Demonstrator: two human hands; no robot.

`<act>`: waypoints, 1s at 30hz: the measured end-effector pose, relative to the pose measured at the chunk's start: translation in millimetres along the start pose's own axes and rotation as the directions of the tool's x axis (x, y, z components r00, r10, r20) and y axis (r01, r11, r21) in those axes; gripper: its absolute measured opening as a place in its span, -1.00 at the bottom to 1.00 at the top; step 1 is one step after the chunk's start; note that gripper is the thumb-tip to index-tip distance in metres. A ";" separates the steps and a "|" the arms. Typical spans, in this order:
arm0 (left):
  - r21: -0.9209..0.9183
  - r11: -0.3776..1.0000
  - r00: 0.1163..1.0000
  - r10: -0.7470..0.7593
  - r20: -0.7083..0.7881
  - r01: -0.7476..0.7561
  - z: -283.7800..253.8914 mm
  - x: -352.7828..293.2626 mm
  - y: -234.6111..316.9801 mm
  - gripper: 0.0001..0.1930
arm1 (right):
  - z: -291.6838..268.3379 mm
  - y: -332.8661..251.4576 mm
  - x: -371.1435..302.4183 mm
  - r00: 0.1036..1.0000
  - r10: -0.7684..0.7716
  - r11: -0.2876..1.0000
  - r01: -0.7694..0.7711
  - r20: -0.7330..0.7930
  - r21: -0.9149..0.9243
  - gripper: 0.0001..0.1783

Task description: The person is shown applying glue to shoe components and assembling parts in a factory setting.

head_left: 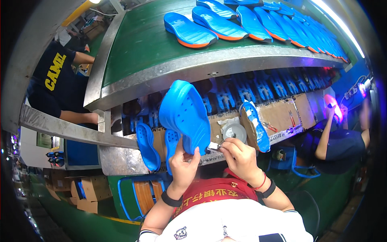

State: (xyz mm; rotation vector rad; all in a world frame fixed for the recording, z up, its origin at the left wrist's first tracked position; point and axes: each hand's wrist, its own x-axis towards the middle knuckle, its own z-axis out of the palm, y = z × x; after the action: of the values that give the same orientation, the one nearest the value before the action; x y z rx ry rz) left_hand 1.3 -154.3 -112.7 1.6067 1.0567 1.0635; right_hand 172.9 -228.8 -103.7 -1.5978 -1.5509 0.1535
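Observation:
My left hand holds a blue shoe sole upright by its lower end, its dotted underside facing me. My right hand pinches a small silver-white tool whose tip touches the sole's lower right edge. Two more blue soles lie on the cardboard-covered bench just left of my left hand. Another blue sole leans on edge to the right of my right hand.
A round grey tin sits on the cardboard bench. Above runs a green conveyor belt carrying several blue soles with orange edges. One person in dark clothes sits at left, another at right.

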 end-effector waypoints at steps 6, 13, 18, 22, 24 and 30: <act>0.069 0.998 0.999 0.001 0.046 -0.004 -1.2 -0.7 0.8 -0.48 | -2.8 0.4 0.0 1.000 0.009 1.000 -0.009 -0.010 -0.007 -0.83; 0.028 1.000 1.000 0.010 0.016 -0.011 5.0 3.7 -2.3 -0.48 | -4.4 -3.0 -0.2 0.998 0.058 0.995 -0.060 0.036 0.080 -0.85; -0.076 0.997 0.997 0.000 0.082 0.006 14.6 24.8 10.0 -0.44 | -16.9 1.0 -3.9 0.978 0.202 0.934 -0.174 -0.058 0.313 -0.89; -0.341 0.934 0.954 0.001 0.299 0.105 23.4 73.2 38.6 -0.49 | -38.9 17.3 -16.0 0.855 0.466 0.767 -0.261 -0.228 0.586 -0.92; -0.454 0.884 0.941 0.056 0.335 0.109 36.3 125.3 68.6 -0.50 | -49.9 24.3 -22.2 0.822 0.523 0.733 -0.298 -0.226 0.612 -0.91; -0.158 0.871 0.809 0.490 0.324 -0.464 47.6 282.3 125.7 -0.57 | -42.3 18.0 -15.7 0.884 0.418 0.776 -0.228 -0.209 0.588 -0.91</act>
State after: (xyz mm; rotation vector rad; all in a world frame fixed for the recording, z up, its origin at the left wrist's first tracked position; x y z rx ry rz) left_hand 141.2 75.6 46.4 1.9704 0.3660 1.0553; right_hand 209.6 -259.9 -96.9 -1.3227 -0.8430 0.4594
